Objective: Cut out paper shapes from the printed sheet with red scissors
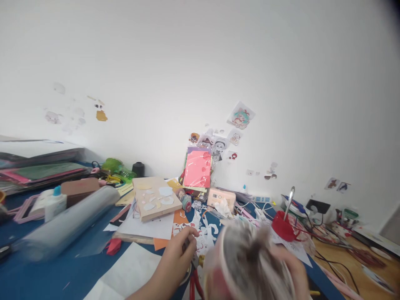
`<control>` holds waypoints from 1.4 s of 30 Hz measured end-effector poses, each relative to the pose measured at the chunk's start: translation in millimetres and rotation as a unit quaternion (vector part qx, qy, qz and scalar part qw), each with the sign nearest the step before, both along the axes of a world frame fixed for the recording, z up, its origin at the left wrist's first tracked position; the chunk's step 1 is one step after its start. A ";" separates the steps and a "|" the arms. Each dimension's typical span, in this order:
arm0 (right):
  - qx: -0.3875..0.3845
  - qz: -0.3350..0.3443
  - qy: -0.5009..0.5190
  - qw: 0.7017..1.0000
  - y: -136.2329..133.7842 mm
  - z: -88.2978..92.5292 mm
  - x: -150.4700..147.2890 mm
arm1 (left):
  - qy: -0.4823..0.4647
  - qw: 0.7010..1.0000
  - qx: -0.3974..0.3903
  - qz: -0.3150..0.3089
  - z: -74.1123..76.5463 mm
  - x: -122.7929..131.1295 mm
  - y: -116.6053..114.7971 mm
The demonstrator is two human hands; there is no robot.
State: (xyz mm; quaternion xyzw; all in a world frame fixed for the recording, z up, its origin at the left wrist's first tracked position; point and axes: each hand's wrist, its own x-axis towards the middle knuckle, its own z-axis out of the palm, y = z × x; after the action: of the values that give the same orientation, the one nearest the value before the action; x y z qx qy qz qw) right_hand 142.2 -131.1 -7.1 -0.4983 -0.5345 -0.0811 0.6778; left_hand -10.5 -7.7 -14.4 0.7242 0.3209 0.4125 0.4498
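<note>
My left hand (176, 256) reaches in from the bottom with its fingers curled in a pinch over white paper cutouts (204, 235). What it pinches is too small to make out. A large pale pink-and-white thing (246, 262), smeared by motion, fills the bottom middle. My right hand (292, 268) is pressed against its right side, also blurred, and its fingers cannot be read. Red handles (193, 287) poke up between my hands.
On the blue table (62, 275) lie a clear roll (62, 225), a glue bottle (54, 203), a wooden board with cutouts (154, 199), a pink paper packet (196, 168), a pink box (221, 196) and a red bowl (283, 228). Cables (340, 250) spread at the right.
</note>
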 end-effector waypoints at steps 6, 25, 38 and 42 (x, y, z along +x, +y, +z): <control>-0.055 -0.043 0.068 0.995 132.5 51.0 9.1 | -0.002 1.000 -0.012 -0.002 -1.6 0.1 -0.1; -0.165 0.003 0.032 0.986 184.3 -8.5 48.0 | -0.025 0.999 -0.016 -0.015 -0.8 -1.6 0.5; -0.309 0.117 -0.287 0.899 60.9 -25.0 -4.2 | -0.146 0.986 -0.065 0.043 3.8 -7.2 21.1; -0.277 0.048 -0.289 0.915 70.8 -36.6 -2.8 | -0.162 0.985 -0.040 0.044 5.2 -8.2 25.6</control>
State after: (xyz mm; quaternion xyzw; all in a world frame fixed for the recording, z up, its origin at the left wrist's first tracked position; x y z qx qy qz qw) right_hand 139.4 -60.3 -43.7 -0.5949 -0.7313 -0.0377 0.3315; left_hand -18.7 17.8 -9.2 0.6147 0.2917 0.5303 0.5057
